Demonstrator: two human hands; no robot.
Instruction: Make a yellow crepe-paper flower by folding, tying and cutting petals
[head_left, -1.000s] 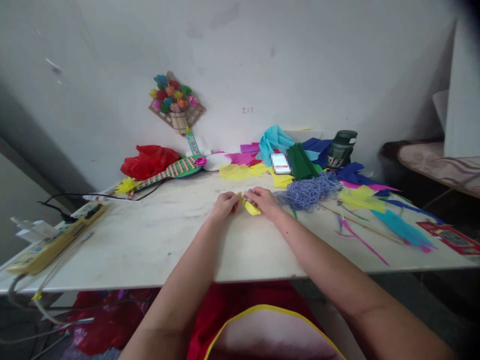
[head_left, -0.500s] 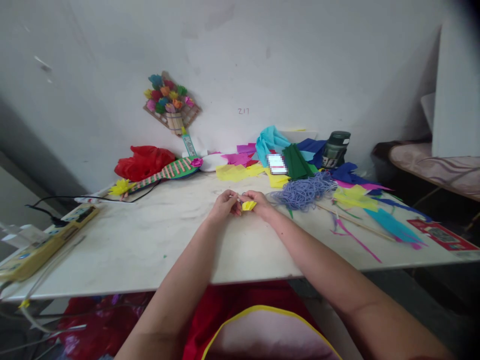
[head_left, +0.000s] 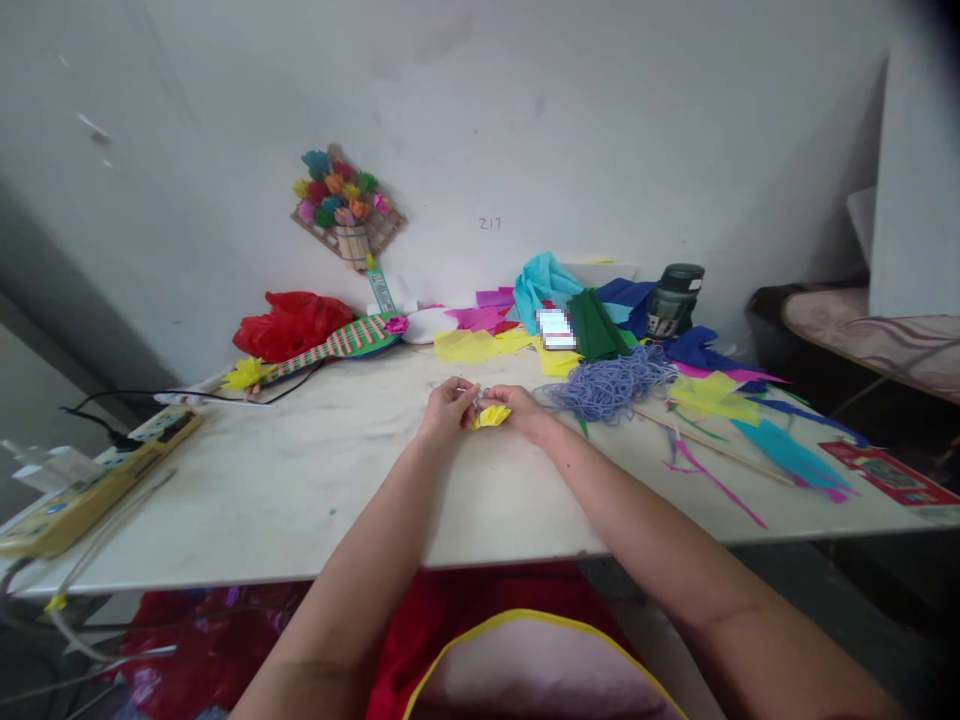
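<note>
Above the middle of the white table, my left hand [head_left: 450, 405] and my right hand [head_left: 519, 410] meet almost fingertip to fingertip, both closed in a pinch. Between and below the fingers is a small gathered piece of yellow crepe paper [head_left: 493, 415]; its left end runs under my left fingers. A thin bit of bluish-purple yarn [head_left: 484, 395] shows at the fingertips, where my right thumb and finger pinch it. The exact grip is partly hidden by the fingers. A tangled heap of the same yarn [head_left: 611, 382] lies just right of my right hand.
Crepe paper sheets [head_left: 600, 325], a phone [head_left: 556, 328] and a dark bottle [head_left: 675, 300] stand along the wall. A stick [head_left: 720, 450] and paper scraps lie right. At left are a decorated lute shape [head_left: 352, 340], a red bag [head_left: 296, 325] and a power strip [head_left: 112, 490].
The yellow crepe paper has tipped slightly down and left, and more of it shows under my left fingers. My fingertips have shifted a little; both hands keep their place.
</note>
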